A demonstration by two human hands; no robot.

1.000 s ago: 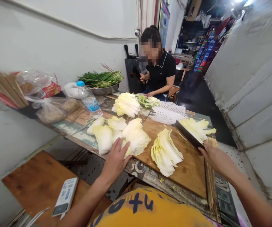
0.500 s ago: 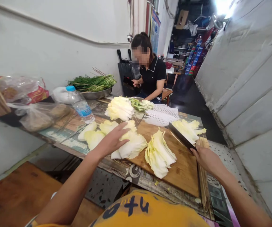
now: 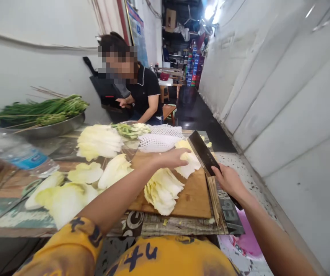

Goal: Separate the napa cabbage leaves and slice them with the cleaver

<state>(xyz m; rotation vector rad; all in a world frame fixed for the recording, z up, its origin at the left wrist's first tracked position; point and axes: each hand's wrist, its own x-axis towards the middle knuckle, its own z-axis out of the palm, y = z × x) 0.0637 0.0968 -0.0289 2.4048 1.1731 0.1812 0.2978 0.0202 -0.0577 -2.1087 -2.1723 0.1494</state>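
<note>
My right hand (image 3: 228, 180) grips the handle of a dark cleaver (image 3: 201, 152), its broad blade tilted over the right side of the wooden cutting board (image 3: 192, 203). My left hand (image 3: 176, 158) reaches across the board with thumb and fingers apart, at the left edge of a napa cabbage leaf (image 3: 190, 165). Part of that leaf lies behind the blade. Nearer me on the board rests a stack of cabbage leaves (image 3: 164, 191). More loose leaves (image 3: 64, 201) lie left of the board, partly covered by my left forearm.
Behind the board are a cabbage bundle (image 3: 99, 141), cut greens (image 3: 130, 130) and white foam netting (image 3: 161, 137). A water bottle (image 3: 24, 153) and a metal bowl of green vegetables (image 3: 53, 124) stand left. Thin sticks (image 3: 216, 203) line the board's right edge. Another person (image 3: 146, 92) sits opposite.
My left hand has left the leaves beside the board and moved right to the far leaf. The cleaver has been raised and tilted. My view has turned right.
</note>
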